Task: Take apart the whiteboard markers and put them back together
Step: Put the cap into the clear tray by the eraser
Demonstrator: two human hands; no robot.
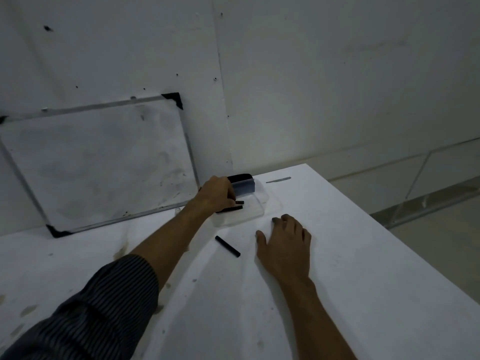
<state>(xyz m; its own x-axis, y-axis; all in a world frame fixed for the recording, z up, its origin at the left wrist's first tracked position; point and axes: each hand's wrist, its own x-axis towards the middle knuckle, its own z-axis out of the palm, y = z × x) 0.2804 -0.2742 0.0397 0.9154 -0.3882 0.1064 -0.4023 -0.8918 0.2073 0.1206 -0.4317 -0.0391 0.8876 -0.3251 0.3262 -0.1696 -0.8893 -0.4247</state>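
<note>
My left hand (217, 193) reaches into a clear plastic tray (255, 209) at the far side of the white table (337, 255). Its fingers are closed on black marker parts (233, 206), whose ends stick out to the right of the fingers. A loose black marker cap (227, 246) lies on the table between my two arms. My right hand (287, 244) rests flat on the table, palm down, fingers spread and holding nothing, just right of the cap and in front of the tray.
A dark box (244, 184) stands at the tray's far end. A framed whiteboard (98, 165) leans against the wall at the left. A grey strip (278, 179) lies near the table's far edge. The table's right edge drops to the floor.
</note>
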